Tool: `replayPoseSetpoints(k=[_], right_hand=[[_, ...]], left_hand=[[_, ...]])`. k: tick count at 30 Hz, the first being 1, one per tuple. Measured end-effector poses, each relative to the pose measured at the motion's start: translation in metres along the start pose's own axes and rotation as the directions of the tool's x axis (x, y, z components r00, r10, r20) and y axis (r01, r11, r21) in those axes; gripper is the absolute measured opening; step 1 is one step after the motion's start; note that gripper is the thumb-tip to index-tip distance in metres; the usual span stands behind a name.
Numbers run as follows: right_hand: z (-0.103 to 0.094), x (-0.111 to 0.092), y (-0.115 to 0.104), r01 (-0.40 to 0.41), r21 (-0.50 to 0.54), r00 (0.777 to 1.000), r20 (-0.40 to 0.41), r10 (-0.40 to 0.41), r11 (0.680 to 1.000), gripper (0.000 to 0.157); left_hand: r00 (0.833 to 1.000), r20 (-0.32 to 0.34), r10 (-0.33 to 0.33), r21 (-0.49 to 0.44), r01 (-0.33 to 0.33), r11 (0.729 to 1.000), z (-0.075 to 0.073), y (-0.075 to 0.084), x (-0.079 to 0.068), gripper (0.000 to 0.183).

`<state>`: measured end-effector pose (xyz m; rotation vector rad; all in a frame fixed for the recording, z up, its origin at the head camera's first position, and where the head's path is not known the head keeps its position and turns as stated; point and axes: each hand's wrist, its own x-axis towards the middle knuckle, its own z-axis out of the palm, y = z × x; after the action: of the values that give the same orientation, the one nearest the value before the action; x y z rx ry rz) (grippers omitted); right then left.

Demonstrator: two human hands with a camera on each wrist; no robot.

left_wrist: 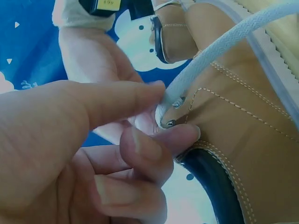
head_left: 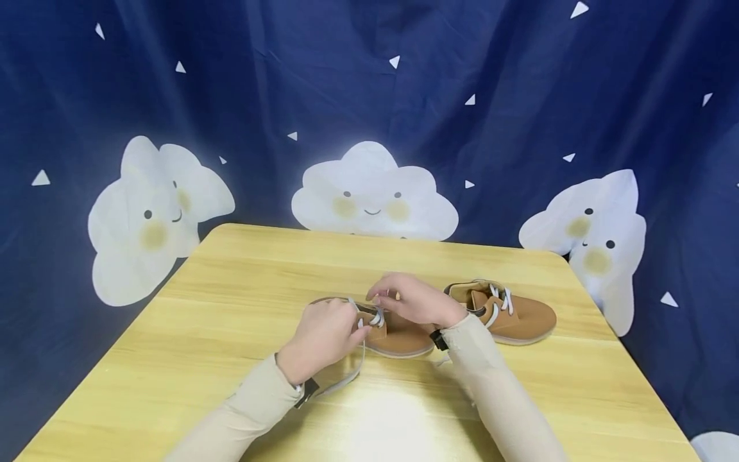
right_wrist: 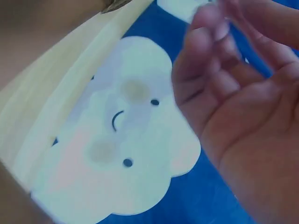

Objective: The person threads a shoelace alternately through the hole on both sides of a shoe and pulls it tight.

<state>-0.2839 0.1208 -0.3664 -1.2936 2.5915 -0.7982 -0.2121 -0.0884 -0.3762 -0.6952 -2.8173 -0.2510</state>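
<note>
A tan lace-up shoe (head_left: 404, 337) sits on the table, toe to the right, under both hands. My left hand (head_left: 326, 333) is at its eyelets. There its thumb and index finger pinch a pale shoelace (left_wrist: 205, 63), as the left wrist view shows close up. A loose length of lace trails onto the table below. Over the shoe's front, my right hand (head_left: 407, 298) has its fingers bent towards the lacing. Its fingertips come together in the blurred right wrist view, and whether lace lies between them is unclear.
A matching tan shoe (head_left: 522, 317), with its white laces crossed, stands to the right, partly behind my right wrist. Both rest on a wood-grain table (head_left: 190, 359). Behind the table's far edge hangs a dark blue curtain (head_left: 340, 77) with clouds printed on it.
</note>
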Motion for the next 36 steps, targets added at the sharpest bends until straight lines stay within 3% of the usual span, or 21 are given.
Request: replayPoseSetpoints(k=[4, 8, 13, 17, 19, 24, 33, 36], right_hand=[[-0.002, 0.014, -0.005, 0.045, 0.011, 0.991, 0.127, -0.046, 0.999, 0.022], [-0.005, 0.027, -0.008, 0.08, 0.015, 0.96, 0.267, -0.081, 0.997, 0.024], [-0.012, 0.042, -0.01, 0.106, 0.02, 0.892, 0.44, -0.104, 0.994, 0.025], [-0.017, 0.053, -0.012, 0.06, 0.02, 0.843, 0.534, -0.061, 0.998, 0.021], [-0.018, 0.057, -0.012, 0.033, 0.018, 0.826, 0.562, -0.037, 0.999, 0.02], [-0.018, 0.061, -0.007, -0.015, 0.056, 0.808, 0.588, -0.021, 0.998, 0.022], [-0.02, 0.066, 0.002, -0.002, 0.136, 0.77, 0.632, -0.085, 0.991, 0.015], [-0.02, 0.067, 0.005, -0.008, 0.142, 0.769, 0.633, -0.084, 0.99, 0.014]], left_hand=[[1.0, -0.001, 0.0, 0.006, 0.0, 1.0, -0.001, 0.0, 0.0, 0.048], [1.0, 0.025, 0.001, -0.034, 0.0, 0.999, -0.003, -0.001, -0.001, 0.051], [0.997, 0.077, -0.004, -0.122, 0.014, 0.992, -0.007, -0.003, -0.001, 0.055], [0.996, 0.094, 0.001, -0.158, 0.014, 0.987, -0.01, -0.005, -0.002, 0.053], [0.995, 0.104, 0.005, -0.169, 0.013, 0.986, -0.01, -0.006, -0.002, 0.053], [0.993, 0.115, 0.018, -0.191, 0.005, 0.981, -0.01, -0.007, -0.002, 0.052], [0.991, 0.134, 0.022, -0.215, 0.007, 0.977, -0.011, -0.009, -0.001, 0.049], [0.991, 0.132, 0.027, -0.224, 0.003, 0.975, -0.011, -0.009, -0.001, 0.049]])
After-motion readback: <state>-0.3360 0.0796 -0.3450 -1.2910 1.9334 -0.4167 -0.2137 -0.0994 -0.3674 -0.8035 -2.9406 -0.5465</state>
